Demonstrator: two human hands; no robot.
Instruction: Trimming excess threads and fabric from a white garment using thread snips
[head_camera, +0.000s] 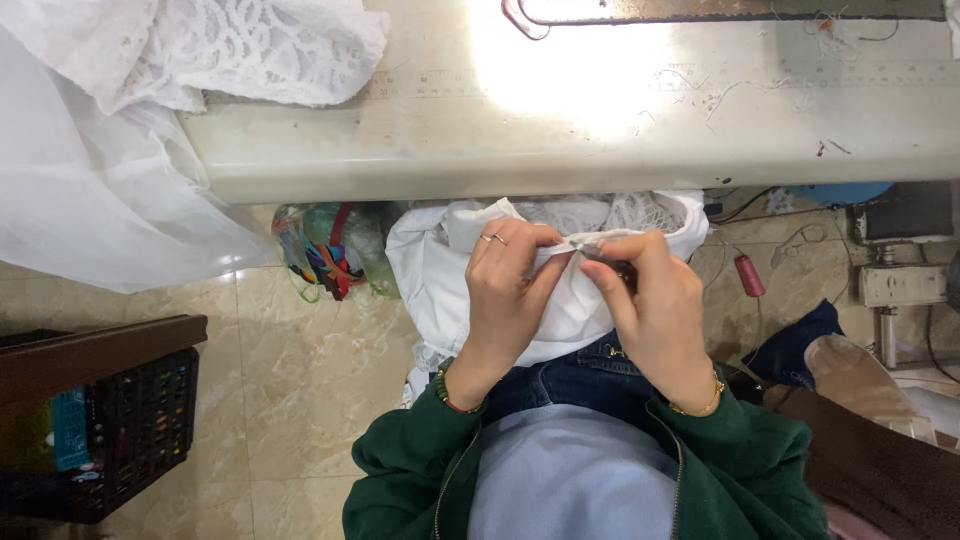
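Head view: below the pale surface (560, 150) at twelve o'clock, white cloth (440, 270) lies bunched in the lap, its folded edge running nine to three between left hand (505, 290) and right hand (655, 310), both sets of fingers pinched shut on it.

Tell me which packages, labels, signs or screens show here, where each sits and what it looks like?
No screens or signs show.
Plastic bag: under the table edge on the floor, clear and crumpled, with colourful bits inside.
Black crate: lower left, square mesh walls, small coloured items inside.
Ruler strip: stuck along the pale table, thin with faint markings.
Both hands, left hand and right hand, pinch white cloth, no package.
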